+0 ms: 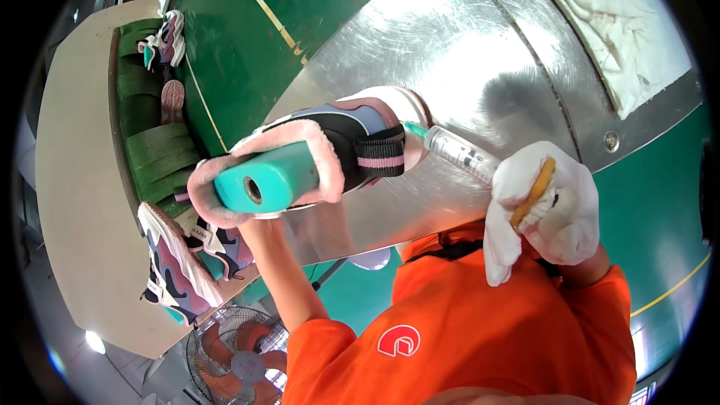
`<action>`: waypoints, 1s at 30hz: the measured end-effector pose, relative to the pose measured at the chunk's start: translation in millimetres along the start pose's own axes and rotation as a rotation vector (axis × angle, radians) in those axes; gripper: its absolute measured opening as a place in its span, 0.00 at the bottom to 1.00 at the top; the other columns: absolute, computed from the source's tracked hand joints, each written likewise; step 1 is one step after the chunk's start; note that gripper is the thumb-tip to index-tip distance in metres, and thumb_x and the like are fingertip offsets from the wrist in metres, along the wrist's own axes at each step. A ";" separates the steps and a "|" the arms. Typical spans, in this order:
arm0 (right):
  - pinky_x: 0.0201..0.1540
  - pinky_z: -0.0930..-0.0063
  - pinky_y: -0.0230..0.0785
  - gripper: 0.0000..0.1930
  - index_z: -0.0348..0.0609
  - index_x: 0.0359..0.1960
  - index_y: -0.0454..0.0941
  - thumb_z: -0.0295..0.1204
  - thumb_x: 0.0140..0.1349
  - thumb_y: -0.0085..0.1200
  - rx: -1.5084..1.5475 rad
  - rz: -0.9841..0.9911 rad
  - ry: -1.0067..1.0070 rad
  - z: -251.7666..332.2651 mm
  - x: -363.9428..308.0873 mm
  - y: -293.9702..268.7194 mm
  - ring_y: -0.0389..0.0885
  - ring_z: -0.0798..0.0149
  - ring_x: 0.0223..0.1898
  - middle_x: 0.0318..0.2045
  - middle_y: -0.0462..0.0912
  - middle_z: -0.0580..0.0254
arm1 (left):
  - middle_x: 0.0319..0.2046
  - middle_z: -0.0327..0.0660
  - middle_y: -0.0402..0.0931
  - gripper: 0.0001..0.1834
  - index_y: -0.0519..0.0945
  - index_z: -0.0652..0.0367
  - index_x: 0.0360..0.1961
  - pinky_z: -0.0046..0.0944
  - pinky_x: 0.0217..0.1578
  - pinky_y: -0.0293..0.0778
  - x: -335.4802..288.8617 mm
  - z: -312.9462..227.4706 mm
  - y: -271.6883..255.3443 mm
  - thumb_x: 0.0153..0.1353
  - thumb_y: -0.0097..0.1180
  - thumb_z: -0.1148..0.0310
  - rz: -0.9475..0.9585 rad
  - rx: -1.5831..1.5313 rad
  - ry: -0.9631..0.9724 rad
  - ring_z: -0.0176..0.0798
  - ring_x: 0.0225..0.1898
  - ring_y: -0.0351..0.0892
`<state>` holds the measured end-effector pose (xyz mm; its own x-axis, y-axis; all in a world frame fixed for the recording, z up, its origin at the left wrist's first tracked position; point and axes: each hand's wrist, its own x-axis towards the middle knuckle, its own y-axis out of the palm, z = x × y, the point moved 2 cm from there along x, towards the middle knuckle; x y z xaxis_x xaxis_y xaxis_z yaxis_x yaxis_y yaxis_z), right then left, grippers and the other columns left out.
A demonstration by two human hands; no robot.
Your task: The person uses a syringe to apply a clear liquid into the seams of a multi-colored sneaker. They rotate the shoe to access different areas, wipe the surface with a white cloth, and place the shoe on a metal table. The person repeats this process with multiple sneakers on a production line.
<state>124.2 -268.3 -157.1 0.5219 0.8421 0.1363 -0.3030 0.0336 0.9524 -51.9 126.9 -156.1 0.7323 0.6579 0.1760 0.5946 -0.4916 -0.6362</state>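
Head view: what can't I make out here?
- Left hand: hidden behind the shoe; only the forearm shows.
- Plunger end of the syringe: covered by the gloved right hand.
- Lower part of the teal last: hidden inside the shoe.
- Whether the syringe tip touches the shoe: too small to tell.
- Bottom of the fan: cut off by the lower edge.

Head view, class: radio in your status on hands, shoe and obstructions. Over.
Left hand hidden behind the shoe. Right hand, white-covered, holding syringe, green tip at the shoe. Teal last inside shoe. Nothing visible between tip and shoe.
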 end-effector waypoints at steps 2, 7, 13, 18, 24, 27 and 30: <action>0.28 0.68 0.77 0.29 0.20 0.51 0.64 0.14 0.43 0.54 0.015 0.009 -0.033 -4.4 1.1 -1.4 0.82 0.54 0.29 0.28 0.76 0.48 | 0.47 0.40 0.75 0.23 0.67 0.60 0.56 0.33 0.46 0.74 -2.5 -21.9 4.1 0.61 0.54 0.64 0.058 -0.152 -0.104 0.35 0.44 0.76; 0.26 0.66 0.77 0.23 0.24 0.49 0.63 0.15 0.49 0.53 -0.134 0.006 -0.107 -8.3 6.7 7.8 0.81 0.54 0.26 0.27 0.74 0.48 | 0.47 0.45 0.75 0.28 0.64 0.57 0.60 0.29 0.35 0.71 -8.2 -112.7 26.7 0.58 0.53 0.67 0.423 -0.746 -0.377 0.32 0.33 0.74; 0.24 0.66 0.76 0.20 0.27 0.45 0.63 0.13 0.51 0.54 -0.248 -0.018 -0.086 -12.8 10.0 11.1 0.80 0.54 0.24 0.25 0.75 0.47 | 0.49 0.50 0.77 0.27 0.63 0.63 0.63 0.32 0.30 0.74 -11.8 -113.3 28.9 0.62 0.50 0.70 0.935 -1.100 -0.455 0.37 0.29 0.78; 0.34 0.69 0.77 0.29 0.24 0.53 0.63 0.12 0.47 0.60 -0.264 0.121 -0.156 -16.2 11.5 0.7 0.81 0.59 0.34 0.34 0.74 0.50 | 0.48 0.45 0.77 0.20 0.74 0.68 0.53 0.47 0.54 0.70 -147.4 -109.7 -6.3 0.67 0.52 0.63 -0.035 -0.578 -0.872 0.43 0.51 0.76; 0.38 0.67 0.77 0.27 0.26 0.53 0.64 0.15 0.50 0.60 -0.153 0.094 -0.152 -28.0 4.3 4.6 0.80 0.59 0.35 0.32 0.75 0.50 | 0.48 0.43 0.77 0.18 0.75 0.66 0.51 0.46 0.53 0.69 -160.3 -118.1 -2.1 0.68 0.51 0.62 -0.043 -0.601 -0.883 0.41 0.50 0.76; 0.38 0.65 0.77 0.27 0.27 0.53 0.65 0.14 0.50 0.59 -0.177 0.032 -0.104 -23.3 0.0 11.0 0.80 0.60 0.35 0.31 0.76 0.51 | 0.48 0.43 0.77 0.18 0.75 0.65 0.51 0.45 0.53 0.69 -160.4 -118.7 -2.8 0.68 0.51 0.62 -0.017 -0.629 -0.867 0.41 0.51 0.75; 0.39 0.65 0.76 0.26 0.28 0.53 0.66 0.14 0.49 0.58 -0.193 -0.034 -0.044 -20.4 -1.1 15.6 0.80 0.61 0.35 0.30 0.77 0.52 | 0.49 0.43 0.76 0.19 0.74 0.66 0.53 0.45 0.53 0.69 -159.8 -120.3 -1.2 0.68 0.50 0.62 0.001 -0.645 -0.867 0.41 0.52 0.74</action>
<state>102.6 -257.7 -147.9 0.5676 0.8144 0.1209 -0.4299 0.1680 0.8871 -129.7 -46.3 -93.1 0.3994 0.7124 -0.5771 0.8422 -0.5338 -0.0761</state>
